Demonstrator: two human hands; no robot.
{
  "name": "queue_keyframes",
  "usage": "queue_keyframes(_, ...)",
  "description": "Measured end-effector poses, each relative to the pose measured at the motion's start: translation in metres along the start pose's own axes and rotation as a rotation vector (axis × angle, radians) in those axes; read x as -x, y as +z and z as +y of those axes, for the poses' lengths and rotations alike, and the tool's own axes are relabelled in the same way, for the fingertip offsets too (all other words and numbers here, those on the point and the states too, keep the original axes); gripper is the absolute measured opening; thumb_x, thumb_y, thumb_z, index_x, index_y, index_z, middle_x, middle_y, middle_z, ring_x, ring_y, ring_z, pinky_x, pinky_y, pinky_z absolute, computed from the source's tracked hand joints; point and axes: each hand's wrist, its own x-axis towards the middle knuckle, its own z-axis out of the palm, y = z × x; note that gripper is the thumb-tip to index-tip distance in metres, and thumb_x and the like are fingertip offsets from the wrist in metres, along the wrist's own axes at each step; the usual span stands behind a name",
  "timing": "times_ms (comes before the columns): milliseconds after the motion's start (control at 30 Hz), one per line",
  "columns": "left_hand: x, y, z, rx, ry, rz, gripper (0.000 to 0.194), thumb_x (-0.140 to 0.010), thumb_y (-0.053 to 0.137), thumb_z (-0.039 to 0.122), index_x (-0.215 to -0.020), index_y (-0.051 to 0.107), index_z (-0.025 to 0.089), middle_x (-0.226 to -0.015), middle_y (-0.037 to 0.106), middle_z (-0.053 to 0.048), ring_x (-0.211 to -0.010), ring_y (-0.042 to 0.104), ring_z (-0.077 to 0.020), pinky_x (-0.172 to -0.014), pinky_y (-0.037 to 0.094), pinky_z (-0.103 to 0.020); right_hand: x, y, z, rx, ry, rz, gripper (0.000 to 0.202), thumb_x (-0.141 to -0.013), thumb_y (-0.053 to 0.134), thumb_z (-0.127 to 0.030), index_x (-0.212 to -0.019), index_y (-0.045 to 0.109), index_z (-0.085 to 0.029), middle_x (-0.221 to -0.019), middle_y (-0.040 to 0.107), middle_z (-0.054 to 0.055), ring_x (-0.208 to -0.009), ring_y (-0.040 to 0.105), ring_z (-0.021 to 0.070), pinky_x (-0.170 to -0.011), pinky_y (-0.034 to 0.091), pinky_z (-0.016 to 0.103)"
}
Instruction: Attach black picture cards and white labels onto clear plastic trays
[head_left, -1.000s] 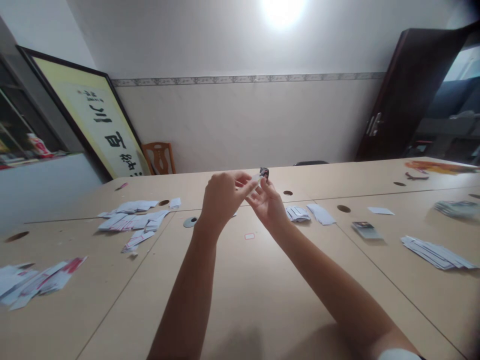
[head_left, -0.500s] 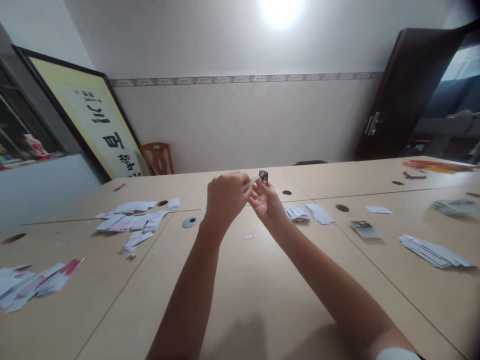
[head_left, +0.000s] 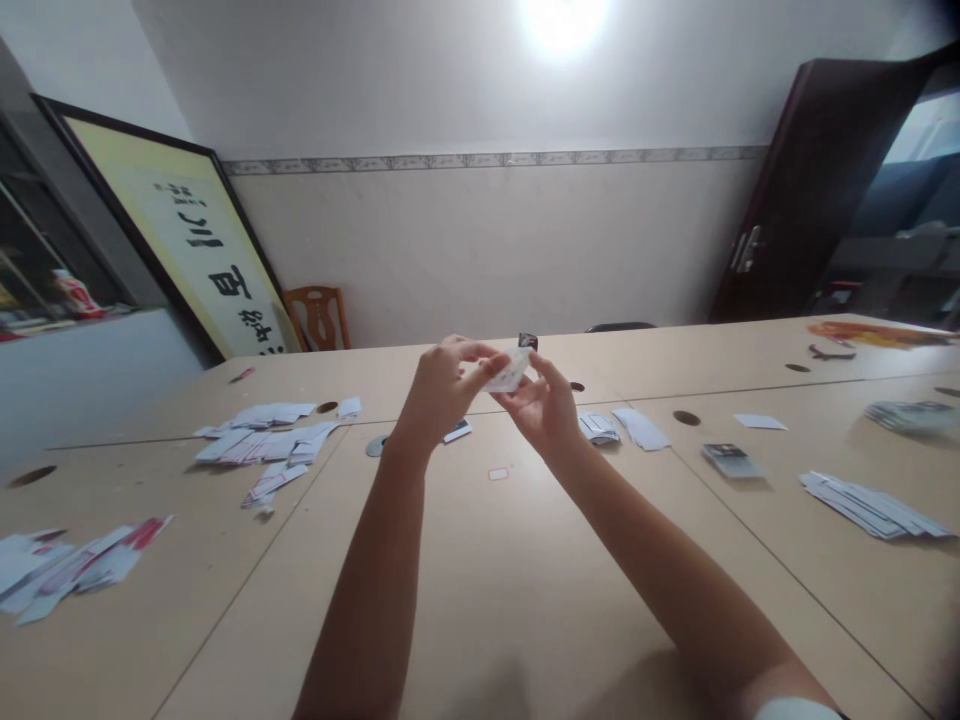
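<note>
Both hands are raised over the far middle of the table, close together. Between them is a small whitish, partly see-through packet or card (head_left: 510, 371). My left hand (head_left: 448, 388) pinches its left side between thumb and fingers. My right hand (head_left: 546, 402) has its fingertips on the right side. Just beyond, a small dark printed item (head_left: 528, 341) shows above the right fingers; what supports it is hidden. A small card (head_left: 457, 431) lies on the table beside my left wrist.
Paper slips (head_left: 266, 445) lie in piles at left, with more (head_left: 82, 565) nearer. White stacks (head_left: 874, 505), a clear-wrapped stack (head_left: 731, 460) and loose papers (head_left: 640, 428) are at right. The table (head_left: 480, 580) has round holes and seams.
My left hand has turned and shifted slightly left, opening its grip so the whitish piece shows broadly. My right fingers have moved onto its edge. The card by my left wrist is now visible.
</note>
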Motion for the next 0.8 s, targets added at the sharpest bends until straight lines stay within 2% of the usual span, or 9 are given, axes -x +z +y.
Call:
queue_keyframes(100, -0.001, -0.002, -0.008, 0.033, -0.212, 0.034, 0.057, -0.083, 0.067, 0.048, -0.13, 0.058, 0.016, -0.123, 0.062, -0.017, -0.092, 0.066, -0.0214, -0.078, 0.056, -0.035, 0.001, 0.003, -0.003, 0.023, -0.028, -0.1, 0.034, -0.076, 0.072, -0.035, -0.099, 0.05, -0.026, -0.101, 0.07, 0.006, -0.103, 0.067, 0.0248, -0.085, 0.057, 0.045)
queue_keyframes(133, -0.001, -0.002, -0.01, 0.088, -0.266, 0.0, 0.063, -0.083, 0.068, 0.046, -0.135, 0.052, 0.015, -0.128, 0.059, -0.019, -0.091, 0.066, -0.0215, -0.076, 0.057, -0.035, 0.001, 0.004, -0.003, 0.04, -0.04, -0.122, 0.034, -0.076, 0.071, -0.035, -0.101, 0.049, -0.026, -0.101, 0.07, 0.005, -0.101, 0.068, 0.0245, -0.084, 0.057, 0.045)
queue_keyframes(200, -0.002, 0.0, -0.011, 0.287, -0.324, -0.112, 0.061, -0.085, 0.067, 0.038, -0.138, 0.048, 0.015, -0.133, 0.057, -0.02, -0.092, 0.067, -0.0214, -0.073, 0.059, -0.034, 0.0, 0.003, -0.004, 0.077, -0.071, -0.126, 0.037, -0.075, 0.072, -0.032, -0.103, 0.049, -0.027, -0.097, 0.07, 0.002, -0.095, 0.069, 0.0218, -0.08, 0.058, 0.041)
queue_keyframes(267, -0.002, 0.001, -0.01, 0.48, -0.355, -0.181, 0.055, -0.085, 0.067, 0.029, -0.136, 0.05, 0.015, -0.131, 0.06, -0.019, -0.092, 0.068, -0.0211, -0.071, 0.06, -0.032, -0.002, 0.001, -0.006, 0.117, -0.089, -0.104, 0.042, -0.073, 0.074, -0.029, -0.106, 0.048, -0.028, -0.092, 0.071, -0.001, -0.087, 0.07, 0.0182, -0.077, 0.058, 0.036)
queue_keyframes(367, -0.003, 0.002, -0.007, 0.553, -0.401, -0.183, 0.059, -0.084, 0.068, 0.024, -0.138, 0.046, 0.016, -0.116, 0.068, -0.017, -0.084, 0.07, -0.0201, -0.069, 0.061, -0.033, -0.004, -0.002, -0.013, 0.203, -0.069, -0.116, 0.048, -0.072, 0.077, -0.03, -0.109, 0.046, -0.03, -0.091, 0.072, -0.002, -0.081, 0.071, 0.0167, -0.075, 0.058, 0.034)
queue_keyframes(467, -0.005, 0.003, -0.007, 0.515, -0.413, -0.185, 0.062, -0.087, 0.066, 0.025, -0.143, 0.04, 0.018, -0.101, 0.07, -0.014, -0.071, 0.07, -0.018, -0.062, 0.059, -0.03, -0.005, -0.003, -0.024, 0.324, -0.072, -0.126, 0.053, -0.07, 0.082, -0.031, -0.111, 0.047, -0.029, -0.091, 0.073, -0.001, -0.082, 0.071, 0.0178, -0.077, 0.058, 0.035)
queue_keyframes(600, -0.006, 0.004, -0.012, 0.438, -0.387, -0.124, 0.055, -0.085, 0.067, 0.024, -0.136, 0.045, 0.023, -0.102, 0.065, -0.01, -0.061, 0.067, -0.0125, -0.055, 0.057, -0.025, -0.006, -0.002, -0.041, 0.509, -0.248, 0.022, 0.054, -0.062, 0.087, -0.029, -0.106, 0.056, -0.027, -0.092, 0.074, 0.0, -0.084, 0.071, 0.0173, -0.075, 0.058, 0.031)
queue_keyframes(700, -0.005, 0.005, -0.015, 0.399, -0.324, -0.106, 0.046, -0.081, 0.072, 0.026, -0.124, 0.055, 0.024, -0.112, 0.058, -0.011, -0.063, 0.067, -0.0117, -0.053, 0.058, -0.025, -0.005, 0.0, -0.054, 0.582, -0.382, 0.093, 0.032, -0.069, 0.081, -0.033, -0.094, 0.062, -0.024, -0.086, 0.073, 0.0, -0.076, 0.071, 0.0156, -0.066, 0.057, 0.027)
queue_keyframes(800, -0.005, 0.005, -0.014, 0.426, -0.278, -0.129, 0.042, -0.079, 0.073, 0.029, -0.117, 0.057, 0.022, -0.118, 0.055, -0.012, -0.071, 0.069, -0.0165, -0.05, 0.058, -0.026, 0.002, 0.007, -0.067, 0.622, -0.428, 0.052, 0.014, -0.075, 0.074, -0.029, -0.079, 0.065, -0.021, -0.069, 0.069, -0.001, -0.06, 0.067, 0.0129, -0.057, 0.054, 0.024)
